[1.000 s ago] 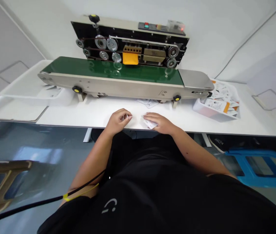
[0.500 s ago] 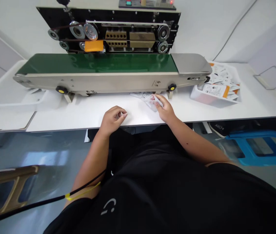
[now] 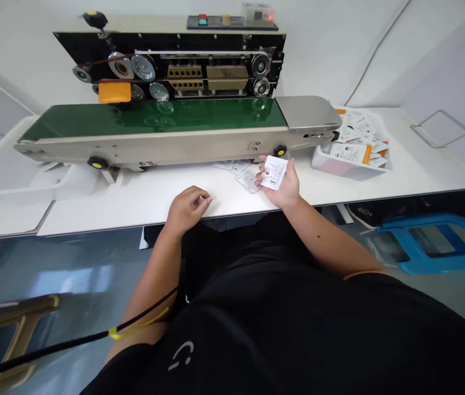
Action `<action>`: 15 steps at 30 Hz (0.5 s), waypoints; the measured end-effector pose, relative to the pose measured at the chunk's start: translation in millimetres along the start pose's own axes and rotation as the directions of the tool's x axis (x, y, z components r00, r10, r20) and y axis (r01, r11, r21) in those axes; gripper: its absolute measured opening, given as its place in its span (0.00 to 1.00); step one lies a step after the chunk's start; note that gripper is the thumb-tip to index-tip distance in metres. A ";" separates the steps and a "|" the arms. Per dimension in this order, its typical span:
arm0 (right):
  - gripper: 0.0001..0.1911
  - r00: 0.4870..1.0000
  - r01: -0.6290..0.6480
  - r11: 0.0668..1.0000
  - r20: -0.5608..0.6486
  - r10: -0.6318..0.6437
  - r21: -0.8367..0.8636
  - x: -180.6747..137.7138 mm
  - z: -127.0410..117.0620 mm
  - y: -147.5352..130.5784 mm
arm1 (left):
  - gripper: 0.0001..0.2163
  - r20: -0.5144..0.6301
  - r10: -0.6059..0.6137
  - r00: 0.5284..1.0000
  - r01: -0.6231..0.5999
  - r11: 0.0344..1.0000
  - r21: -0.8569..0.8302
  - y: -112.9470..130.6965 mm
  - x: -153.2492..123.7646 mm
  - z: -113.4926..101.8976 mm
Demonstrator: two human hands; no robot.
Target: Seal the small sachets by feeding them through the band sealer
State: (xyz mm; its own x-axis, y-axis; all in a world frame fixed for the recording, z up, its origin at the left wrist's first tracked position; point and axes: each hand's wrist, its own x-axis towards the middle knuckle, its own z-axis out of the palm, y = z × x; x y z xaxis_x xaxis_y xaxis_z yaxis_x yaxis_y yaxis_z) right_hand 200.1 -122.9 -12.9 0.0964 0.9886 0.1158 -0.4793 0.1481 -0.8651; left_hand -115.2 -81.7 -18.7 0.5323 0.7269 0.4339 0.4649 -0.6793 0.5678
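Note:
My right hand [image 3: 284, 189] is palm up over the table with its thumb bent in, gripping a small white printed sachet [image 3: 274, 172] whose text side faces up. Just left of it, a clear packet [image 3: 248, 181] lies on the white table [image 3: 150, 195]. Several printed white sachets [image 3: 228, 165] sit partly under the conveyor beside that packet. My left hand [image 3: 188, 207] rests near the table's front edge, its fingers loosely curled with nothing visible in them. Its fingertips are partly hidden.
A band sealing machine [image 3: 175, 41] with a green conveyor belt [image 3: 142, 118] spans the back. An orange packet [image 3: 114, 91] is at its rollers. A white bin [image 3: 343, 168] of sachets stands right, another white bin [image 3: 18, 189] left. A blue stool [image 3: 438, 266] is on the floor.
My right hand has turned palm up, bringing the sachet's printed side into view. The orange packet has travelled left along the machine. My left hand has stayed about in place. The view has shifted slightly.

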 end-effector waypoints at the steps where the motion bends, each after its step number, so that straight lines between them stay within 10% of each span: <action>1: 0.36 1.000 -0.008 0.997 0.001 0.008 0.072 0.5 0.6 0.6 | 0.09 0.004 -0.003 1.000 0.003 1.000 0.005 0.5 0.0 -0.1; 15: 0.29 0.987 -0.053 0.939 -0.163 -0.003 -0.340 -0.6 6.2 19.6 | 0.10 0.034 -0.006 0.999 0.005 1.000 0.012 -0.4 -1.9 -0.4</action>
State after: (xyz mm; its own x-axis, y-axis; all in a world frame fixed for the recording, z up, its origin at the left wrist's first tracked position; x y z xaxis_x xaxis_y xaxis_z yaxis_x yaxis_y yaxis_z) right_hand 185.3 -120.4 -26.9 0.2391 0.9703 0.0375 -0.1586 0.0771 -0.9843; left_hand -116.7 -82.7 -19.5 0.5535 0.7270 0.4064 0.4762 -0.6765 0.5617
